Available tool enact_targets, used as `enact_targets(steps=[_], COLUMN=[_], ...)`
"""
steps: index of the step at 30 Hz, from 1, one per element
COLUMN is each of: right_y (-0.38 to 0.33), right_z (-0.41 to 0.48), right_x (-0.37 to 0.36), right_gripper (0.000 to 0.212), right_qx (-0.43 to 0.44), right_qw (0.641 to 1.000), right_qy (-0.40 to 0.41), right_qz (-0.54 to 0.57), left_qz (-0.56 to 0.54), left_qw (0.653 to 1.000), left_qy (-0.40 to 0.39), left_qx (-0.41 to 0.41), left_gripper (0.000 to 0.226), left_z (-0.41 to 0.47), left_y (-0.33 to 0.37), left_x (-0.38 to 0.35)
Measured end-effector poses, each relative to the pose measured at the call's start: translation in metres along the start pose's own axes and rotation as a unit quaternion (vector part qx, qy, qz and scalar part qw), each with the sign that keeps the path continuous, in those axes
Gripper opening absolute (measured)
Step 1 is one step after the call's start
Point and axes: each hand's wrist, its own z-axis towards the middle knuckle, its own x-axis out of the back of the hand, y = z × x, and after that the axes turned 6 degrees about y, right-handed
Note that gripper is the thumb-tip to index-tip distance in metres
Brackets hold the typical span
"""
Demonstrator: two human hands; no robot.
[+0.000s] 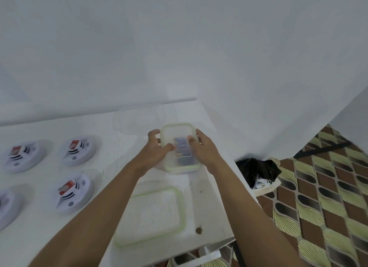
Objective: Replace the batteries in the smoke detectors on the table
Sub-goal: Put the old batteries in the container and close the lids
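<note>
Battery box [169, 165], lidded, at far right end of worktop [119, 167].
Clamped between left hand [157, 147] and right hand [205, 149]: fingers curled round the side walls, thumbs pressing on lid [175, 133] over batteries [182, 150]. Judged light, stiff, smooth, likely slippery; best gripped at green rim [180, 124], lid prised from a corner. Well apart from smoke detectors [76, 150] at left.

On the table [111, 163], four smoke detectors [76, 150] lay in two rows at the left, a lidded container [175, 132] sat far right, held between the left hand [157, 147] and the right hand [205, 149], with a loose lid [151, 215] before it, a clear tub [139, 119] behind it, and a bag [256, 171] on the floor to the right.
</note>
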Motion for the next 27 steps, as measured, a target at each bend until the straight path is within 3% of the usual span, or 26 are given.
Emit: enact_targets(steps=[3,7,12,18,21,27], right_y=[-0.009,-0.008,-0.004,0.013,0.012,0.014], right_z=[0.001,0.006,-0.011,-0.041,-0.046,-0.037], right_x=[0.011,0.015,0.013,-0.002,-0.005,-0.002], right_gripper=[0.058,0.066,0.058,0.059,0.052,0.039], right_qx=[0.014,0.025,0.011,-0.033,-0.047,-0.042], right_qw=[0.998,0.993,0.999,0.98,0.972,0.983], right_qy=[-0.066,-0.102,0.006,0.159,0.175,0.141], right_qz=[-0.02,-0.062,-0.045,0.113,0.147,0.113], left_qz=[0.018,0.13,0.153,0.143,0.158,0.128], left_qw=[0.995,0.979,0.97,0.961,0.966,0.986], left_qy=[0.079,0.091,0.153,0.228,0.201,0.062], left_qx=[-0.056,-0.125,-0.107,-0.06,-0.042,-0.082], left_gripper=[0.074,0.052,0.058,0.084,0.089,0.085], left_z=[0.002,0.002,-0.003,-0.023,-0.026,-0.021], left_y=[0.003,0.005,0.005,0.001,-0.003,-0.01], left_x=[0.002,0.002,0.003,-0.002,-0.007,-0.001])
